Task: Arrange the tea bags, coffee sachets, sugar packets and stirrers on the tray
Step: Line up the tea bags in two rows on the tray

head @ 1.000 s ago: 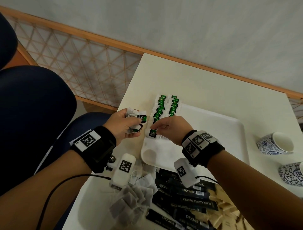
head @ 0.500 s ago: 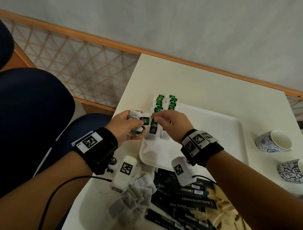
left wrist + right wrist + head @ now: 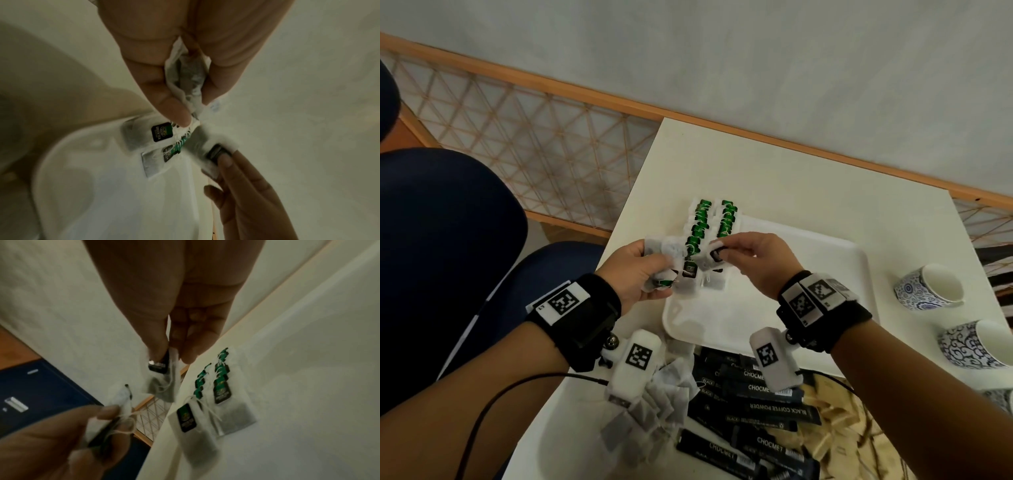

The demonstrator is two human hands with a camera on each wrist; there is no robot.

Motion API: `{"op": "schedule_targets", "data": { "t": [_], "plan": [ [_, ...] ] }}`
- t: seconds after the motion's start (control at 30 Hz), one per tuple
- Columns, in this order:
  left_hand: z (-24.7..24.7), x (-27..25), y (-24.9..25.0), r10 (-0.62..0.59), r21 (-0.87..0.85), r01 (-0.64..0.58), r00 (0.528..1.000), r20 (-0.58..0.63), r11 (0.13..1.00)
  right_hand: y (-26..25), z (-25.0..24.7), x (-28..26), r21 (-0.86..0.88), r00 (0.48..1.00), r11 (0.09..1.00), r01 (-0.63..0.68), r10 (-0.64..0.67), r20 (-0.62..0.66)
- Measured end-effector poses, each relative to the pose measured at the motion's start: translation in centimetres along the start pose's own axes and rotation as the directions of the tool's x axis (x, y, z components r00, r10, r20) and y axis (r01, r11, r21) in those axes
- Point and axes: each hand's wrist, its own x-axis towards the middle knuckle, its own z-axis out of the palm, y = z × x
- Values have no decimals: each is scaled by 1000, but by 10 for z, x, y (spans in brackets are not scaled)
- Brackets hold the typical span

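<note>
A white tray (image 3: 808, 274) lies on the white table, with two rows of green-tagged tea bags (image 3: 714, 222) laid along its far left side. My left hand (image 3: 650, 270) grips a small bunch of tea bags (image 3: 187, 76) just left of those rows. My right hand (image 3: 726, 251) pinches one tea bag (image 3: 162, 378) by its tag end, lifted above the tray beside the left hand. Loose tea bags (image 3: 650, 407), black coffee sachets (image 3: 753, 407) and tan sugar packets (image 3: 839, 421) lie heaped on the table in front of the tray.
Two blue-patterned cups (image 3: 928, 287) (image 3: 979, 346) stand on the table right of the tray. A dark blue chair (image 3: 448, 246) sits left of the table. A wooden lattice rail (image 3: 534, 144) and wall run behind.
My right hand set one tea bag down at the near end of the rows, then took another from the left hand's bunch and lifted it. The left hand rose slightly.
</note>
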Motion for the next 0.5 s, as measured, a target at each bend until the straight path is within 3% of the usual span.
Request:
{"op": "schedule_targets", "data": {
  "t": [0.1, 0.23, 0.4, 0.5],
  "plan": [
    [-3, 0, 3, 20, -4, -20, 1000, 2, 1000, 7, -3, 0, -185, 997, 982, 39, -27, 68],
    [-6, 3, 6, 23, -16, -23, 1000, -1, 1000, 10, -4, -2, -172, 995, 985, -3, 20, 95],
    [-7, 6, 5, 14, -20, -14, 1000, -13, 1000, 13, 3, 2, -410, 983, 912, 5, 70, 167],
    [-6, 7, 3, 3, 6, -3, 1000, -22, 1000, 16, 5, 7, -400, 978, 916, 1, 82, 189]
  ]
}}
